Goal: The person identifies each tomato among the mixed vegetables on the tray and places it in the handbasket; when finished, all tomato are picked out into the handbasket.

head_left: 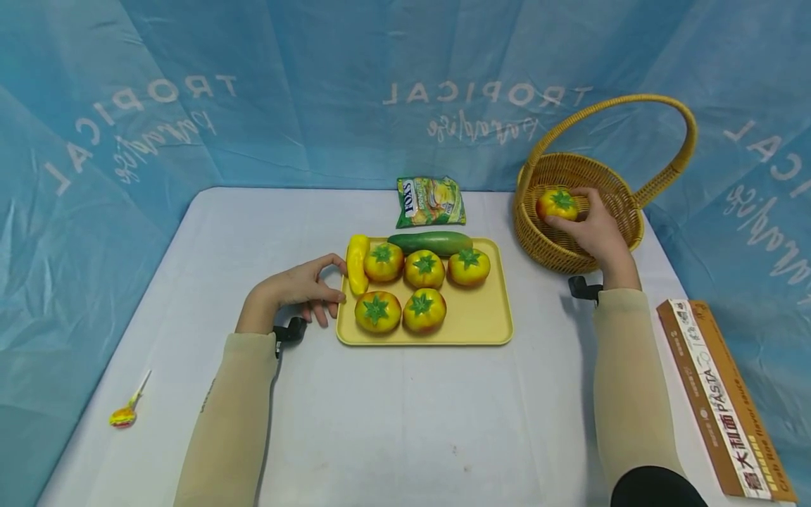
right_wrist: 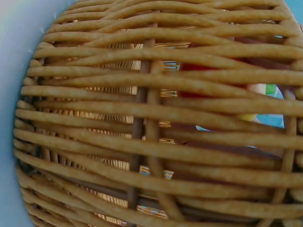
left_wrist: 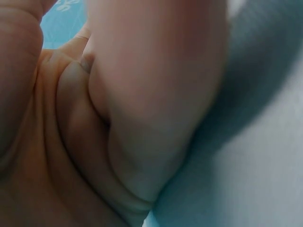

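My right hand (head_left: 594, 225) reaches into the wicker basket (head_left: 551, 255) and holds a toy tomato (head_left: 557, 203) between thumb and fingers. The tomato is yellow and red with a green star-shaped top. In the right wrist view the basket's woven side (right_wrist: 94, 109) fills the picture and mostly hides hand and tomato. By the left rim of the yellow tray (head_left: 475, 320), my left hand (head_left: 298, 287) rests with thumb and index finger apart, their tips right at the edge. Several like tomatoes (head_left: 378, 312) lie on the tray, with a yellow banana-shaped piece (head_left: 357, 264) and a cucumber (head_left: 431, 243).
A green snack packet (head_left: 431, 202) lies behind the tray. The basket's tall handle (head_left: 687, 141) arches over the back right. A long pasta box (head_left: 725, 401) lies along the right edge, and a lollipop (head_left: 124, 414) at the left. Blue printed cloth (head_left: 317, 91) surrounds the table.
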### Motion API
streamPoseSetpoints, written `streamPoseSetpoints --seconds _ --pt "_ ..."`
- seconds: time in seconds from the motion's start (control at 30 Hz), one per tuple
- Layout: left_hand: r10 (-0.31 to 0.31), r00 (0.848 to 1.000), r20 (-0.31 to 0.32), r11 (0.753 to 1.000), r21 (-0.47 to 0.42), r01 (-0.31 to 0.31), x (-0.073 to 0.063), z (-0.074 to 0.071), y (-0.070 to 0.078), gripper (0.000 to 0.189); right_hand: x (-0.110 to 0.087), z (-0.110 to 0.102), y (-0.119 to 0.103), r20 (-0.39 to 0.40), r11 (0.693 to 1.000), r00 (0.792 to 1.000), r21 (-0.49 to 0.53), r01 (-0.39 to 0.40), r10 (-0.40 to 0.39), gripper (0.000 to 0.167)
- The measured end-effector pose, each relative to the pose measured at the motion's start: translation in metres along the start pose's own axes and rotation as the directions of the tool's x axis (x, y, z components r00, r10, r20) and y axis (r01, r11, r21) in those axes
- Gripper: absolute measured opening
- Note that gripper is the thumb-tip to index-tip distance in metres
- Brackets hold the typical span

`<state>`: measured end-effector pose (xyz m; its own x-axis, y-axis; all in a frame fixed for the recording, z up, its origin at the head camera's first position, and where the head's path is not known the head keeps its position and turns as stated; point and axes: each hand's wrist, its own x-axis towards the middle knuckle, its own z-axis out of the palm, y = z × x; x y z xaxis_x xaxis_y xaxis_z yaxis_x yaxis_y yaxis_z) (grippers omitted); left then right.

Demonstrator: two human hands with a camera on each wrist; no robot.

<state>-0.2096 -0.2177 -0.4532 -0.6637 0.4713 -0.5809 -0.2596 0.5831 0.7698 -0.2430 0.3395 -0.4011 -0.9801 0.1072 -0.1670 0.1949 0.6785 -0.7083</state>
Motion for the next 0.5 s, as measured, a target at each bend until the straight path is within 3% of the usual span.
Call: streamPoseSetpoints --seconds 0.5 --pt "-0.008 1.0 -0.005 1.0 -0.001 0.008 0.0 0.0007 -0.0005 0.059 -0.0003 0.0003 -0.0001 0.007 1.0 1.0 -0.013 -0.002 0.002 0.096"
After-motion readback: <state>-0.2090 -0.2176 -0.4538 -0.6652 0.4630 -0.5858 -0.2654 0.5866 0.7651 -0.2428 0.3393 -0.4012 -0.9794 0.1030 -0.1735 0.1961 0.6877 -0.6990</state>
